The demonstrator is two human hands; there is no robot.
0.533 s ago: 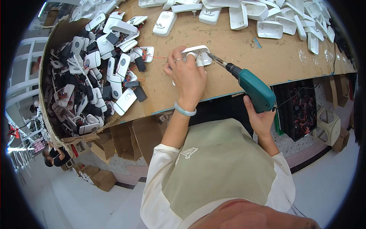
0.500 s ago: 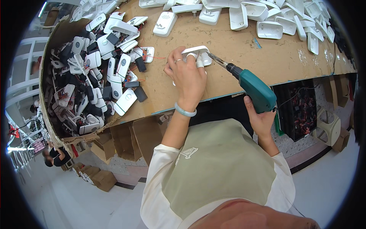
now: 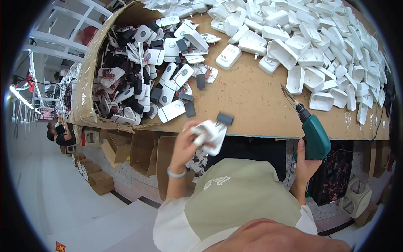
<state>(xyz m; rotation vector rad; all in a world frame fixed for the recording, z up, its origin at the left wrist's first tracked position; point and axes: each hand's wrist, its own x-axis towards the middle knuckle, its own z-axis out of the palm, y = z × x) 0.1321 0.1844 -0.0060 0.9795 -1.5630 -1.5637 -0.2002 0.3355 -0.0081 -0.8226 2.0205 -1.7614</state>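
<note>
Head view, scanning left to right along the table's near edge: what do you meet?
Cardboard box full of white and black parts → left hand holding a white plastic housing → right hand gripping a green electric screwdriver → white shells at the far right.

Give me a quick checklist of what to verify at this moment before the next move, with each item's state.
1. Left hand grips the white plastic unit: ok, lifted off the bench.
2. Right hand holds the green electric screwdriver: ok.
3. Screwdriver bit clear of the unit: ok, apart, pointing up over the workbench.
4. Small black part at the unit's top seated: cannot tell.
5. Screws in the unit: cannot tell.
</note>
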